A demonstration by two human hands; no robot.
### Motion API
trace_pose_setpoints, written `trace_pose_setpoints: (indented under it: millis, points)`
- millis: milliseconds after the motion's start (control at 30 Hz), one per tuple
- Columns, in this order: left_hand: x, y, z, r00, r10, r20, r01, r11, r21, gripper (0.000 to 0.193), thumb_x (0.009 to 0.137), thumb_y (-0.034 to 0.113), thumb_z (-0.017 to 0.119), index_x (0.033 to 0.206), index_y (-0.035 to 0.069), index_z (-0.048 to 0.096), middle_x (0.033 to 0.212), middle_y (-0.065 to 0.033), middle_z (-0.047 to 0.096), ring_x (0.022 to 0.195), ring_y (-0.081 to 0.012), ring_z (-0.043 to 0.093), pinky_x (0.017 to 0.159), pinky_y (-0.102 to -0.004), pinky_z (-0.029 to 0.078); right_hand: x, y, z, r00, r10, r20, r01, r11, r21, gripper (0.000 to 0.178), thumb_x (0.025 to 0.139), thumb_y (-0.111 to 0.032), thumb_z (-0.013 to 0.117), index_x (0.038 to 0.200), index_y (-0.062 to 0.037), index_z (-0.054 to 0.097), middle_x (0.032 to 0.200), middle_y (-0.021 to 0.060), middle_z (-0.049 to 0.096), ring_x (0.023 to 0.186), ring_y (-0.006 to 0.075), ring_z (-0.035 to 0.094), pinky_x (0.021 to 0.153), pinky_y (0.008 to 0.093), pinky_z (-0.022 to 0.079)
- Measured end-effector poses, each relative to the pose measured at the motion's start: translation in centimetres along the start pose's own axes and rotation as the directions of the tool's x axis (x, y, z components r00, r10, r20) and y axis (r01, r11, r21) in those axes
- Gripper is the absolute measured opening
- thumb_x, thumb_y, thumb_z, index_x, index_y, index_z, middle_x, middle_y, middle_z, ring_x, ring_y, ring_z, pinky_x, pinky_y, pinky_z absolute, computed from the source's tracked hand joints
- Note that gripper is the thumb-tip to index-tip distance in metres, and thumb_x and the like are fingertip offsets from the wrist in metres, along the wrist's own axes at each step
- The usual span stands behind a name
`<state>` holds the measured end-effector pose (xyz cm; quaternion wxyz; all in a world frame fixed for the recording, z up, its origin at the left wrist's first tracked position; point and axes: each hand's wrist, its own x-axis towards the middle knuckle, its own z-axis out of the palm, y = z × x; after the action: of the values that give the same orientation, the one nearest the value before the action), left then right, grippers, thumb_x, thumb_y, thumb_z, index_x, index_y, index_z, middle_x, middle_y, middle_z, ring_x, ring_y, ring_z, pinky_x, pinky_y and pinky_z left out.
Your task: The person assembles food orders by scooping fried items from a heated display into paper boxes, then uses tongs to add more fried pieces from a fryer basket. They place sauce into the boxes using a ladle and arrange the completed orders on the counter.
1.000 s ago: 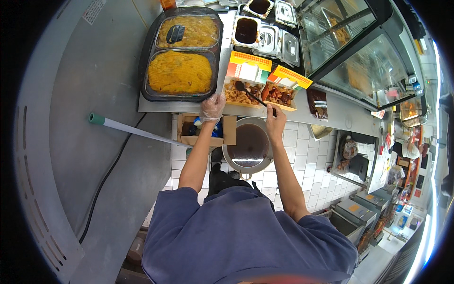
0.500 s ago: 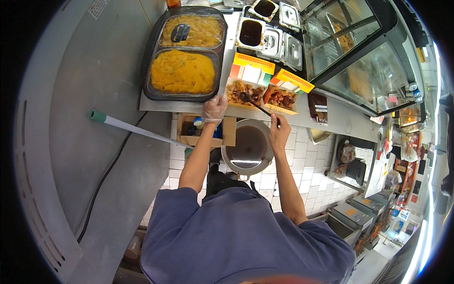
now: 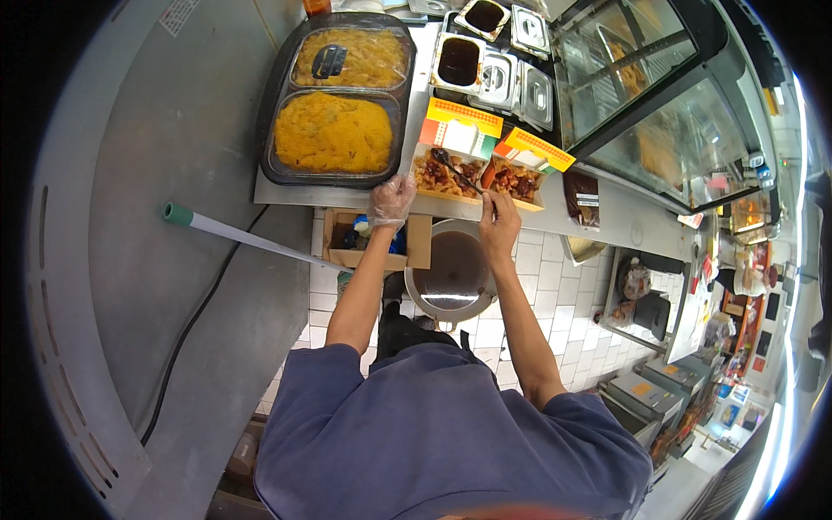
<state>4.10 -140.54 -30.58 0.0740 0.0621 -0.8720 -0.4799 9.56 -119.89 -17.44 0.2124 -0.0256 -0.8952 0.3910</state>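
My right hand [image 3: 500, 224] is bare and closed around the handle of a dark spoon [image 3: 464, 178]. The spoon's bowl lies over the left takeaway box [image 3: 464, 133], among glazed, battered-looking pieces of food [image 3: 440, 177]. Right beside it stands a second takeaway box [image 3: 536, 149] with darker, saucy pieces [image 3: 513, 180]. Both have raised yellow, orange and patterned lids. In a clear plastic glove, my left hand [image 3: 392, 201] rests at the counter edge, between the black tray and the left box. Its fingers look loosely extended, with nothing visible in them.
A black tray [image 3: 265, 130] holds two tubs of yellow food. Metal sauce containers [image 3: 459, 61] and lids stand behind the boxes, with a glass display case [image 3: 667, 113] at right. Below are a large pot [image 3: 451, 269], a cardboard box [image 3: 419, 243] and a green-tipped pole [image 3: 247, 234].
My right hand has moved slightly left and toward the boxes. The spoon's bowl has shifted up toward the back of the left box. My left hand has hardly moved.
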Motion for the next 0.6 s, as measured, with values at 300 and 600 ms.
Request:
trace_pose_setpoints:
  millis: [300, 600]
  points:
    - [-0.1, -0.1, 0.3, 1.0, -0.007, -0.029, 0.006, 1.0, -0.025, 0.037, 0.099, 0.04, 0.064, 0.083, 0.006, 0.071, 0.078, -0.0223, 0.07, 0.078, -0.0472, 0.068, 0.068, -0.055, 0.053, -1.0, 0.4, -0.9, 0.994, -0.106, -0.023, 0.101, 0.984, -0.149, 0.009, 0.099, -0.003, 0.069, 0.106, 0.0003, 0.073, 0.082, 0.0126, 0.062, 0.069, 0.0268, 0.059, 0.063, 0.0376, 0.047]
    - [-0.1, -0.1, 0.3, 1.0, -0.002, -0.012, 0.002, 0.999, -0.042, 0.035, 0.099, 0.033, 0.064, 0.082, 0.002, 0.067, 0.072, -0.0231, 0.066, 0.07, -0.0455, 0.066, 0.063, -0.0492, 0.051, -3.7, 0.1, -1.3, 0.989, -0.143, 0.043, 0.146, 0.986, -0.077, 0.007, 0.096, -0.004, 0.071, 0.103, -0.0038, 0.073, 0.082, 0.0127, 0.061, 0.071, 0.0313, 0.062, 0.064, 0.041, 0.049]
